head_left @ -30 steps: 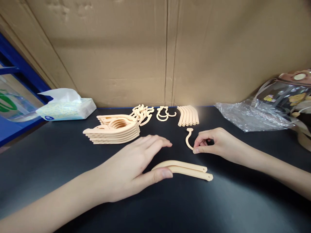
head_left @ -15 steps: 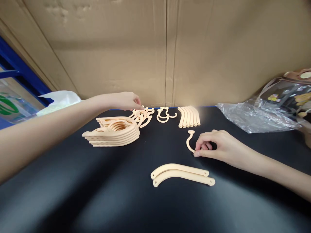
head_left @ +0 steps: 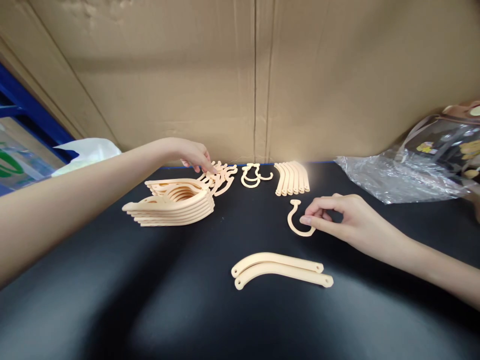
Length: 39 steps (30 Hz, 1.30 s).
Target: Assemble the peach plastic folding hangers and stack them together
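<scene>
My left hand (head_left: 198, 154) reaches to a jumbled pile of small cream pieces (head_left: 225, 175) at the back. Its fingers point down, somewhat apart, the tips touching the pile; no piece in them can be made out. A curved cream hook with a flat head (head_left: 294, 222) lies on the black table. My right hand (head_left: 341, 215) hovers at its right side, loosely curled, thumb and forefinger close together over the hook's opening. The hook's far end is hidden behind the thumb. Nearer me, two curved cream hanger arms with end holes (head_left: 281, 265) lie side by side.
Stacked cream hanger pieces (head_left: 176, 212) sit at left. Loose hooks (head_left: 250, 181) and a row of hanger arms (head_left: 292, 178) lie along the back. Clear plastic wrap (head_left: 401, 177) and a transparent bag (head_left: 442, 145) are at right. Cardboard (head_left: 168, 75) stands behind the table (head_left: 180, 310).
My right hand has slid away from me and slightly right, baring more of the hook, which stays put. My left hand has shifted slightly left and down at the pile, its fingers spreading.
</scene>
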{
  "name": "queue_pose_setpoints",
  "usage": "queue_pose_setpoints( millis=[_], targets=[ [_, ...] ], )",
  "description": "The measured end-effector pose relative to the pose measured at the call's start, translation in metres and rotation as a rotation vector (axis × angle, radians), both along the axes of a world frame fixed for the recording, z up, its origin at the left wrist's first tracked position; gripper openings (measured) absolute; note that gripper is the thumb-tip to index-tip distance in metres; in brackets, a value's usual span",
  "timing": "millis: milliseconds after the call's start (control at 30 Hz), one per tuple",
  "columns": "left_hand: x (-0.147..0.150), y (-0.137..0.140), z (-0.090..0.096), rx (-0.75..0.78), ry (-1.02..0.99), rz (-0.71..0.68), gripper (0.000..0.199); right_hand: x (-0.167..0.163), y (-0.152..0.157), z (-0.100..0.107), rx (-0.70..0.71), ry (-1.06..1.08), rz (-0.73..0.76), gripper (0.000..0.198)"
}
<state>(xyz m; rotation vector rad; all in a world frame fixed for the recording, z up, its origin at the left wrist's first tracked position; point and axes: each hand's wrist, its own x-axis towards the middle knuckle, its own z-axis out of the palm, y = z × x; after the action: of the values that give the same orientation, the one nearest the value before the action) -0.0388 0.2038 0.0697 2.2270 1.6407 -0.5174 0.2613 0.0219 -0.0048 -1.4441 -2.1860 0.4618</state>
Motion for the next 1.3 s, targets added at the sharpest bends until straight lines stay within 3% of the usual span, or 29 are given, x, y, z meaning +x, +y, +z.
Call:
queue_pose_setpoints(
  millis=[500, 733, 967, 1133, 1300],
  targets=[
    [0.009, -0.003, 0.000, 0.007, -0.087, -0.050, 0.050, -0.001, -0.002, 0.003, 0.014, -0.003, 0.011, 0.033],
    [0.012, -0.001, 0.012, -0.002, -0.173, -0.096, 0.050, -0.001, -0.003, 0.004, 0.003, 0.005, 0.021, 0.034],
    [0.034, -0.028, 0.021, -0.035, -0.376, -0.100, 0.048, -0.001, -0.004, 0.006, 0.001, -0.002, 0.037, 0.034],
    [0.056, -0.049, 0.009, -0.127, -0.261, -0.178, 0.046, 0.000, -0.004, 0.005, 0.006, -0.017, 0.042, 0.033],
    [0.073, -0.067, -0.005, -0.112, -0.228, -0.334, 0.036, 0.001, -0.004, 0.003, 0.024, -0.011, 0.047, 0.032]
  ],
)
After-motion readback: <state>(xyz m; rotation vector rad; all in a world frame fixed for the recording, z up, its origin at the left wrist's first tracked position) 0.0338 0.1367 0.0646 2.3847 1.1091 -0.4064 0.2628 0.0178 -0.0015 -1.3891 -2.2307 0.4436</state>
